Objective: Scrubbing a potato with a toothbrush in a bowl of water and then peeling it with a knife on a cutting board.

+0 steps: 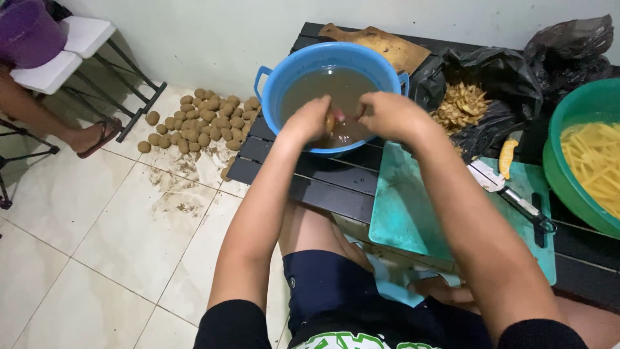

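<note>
Both hands, left [310, 119] and right [387, 115], close around a potato [330, 121] over the blue basin [271, 97].

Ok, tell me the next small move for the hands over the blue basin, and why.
Probably keep rubbing the potato in the murky water: both the left hand and right hand grip it over the blue basin, and it looks only partly clean. That is a judgement.

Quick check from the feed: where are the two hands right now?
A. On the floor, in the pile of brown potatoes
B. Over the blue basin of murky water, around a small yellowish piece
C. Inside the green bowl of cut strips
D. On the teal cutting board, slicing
B: the left hand and right hand meet over the round blue plastic basin of brownish water, closing on a small yellowish piece.
</note>
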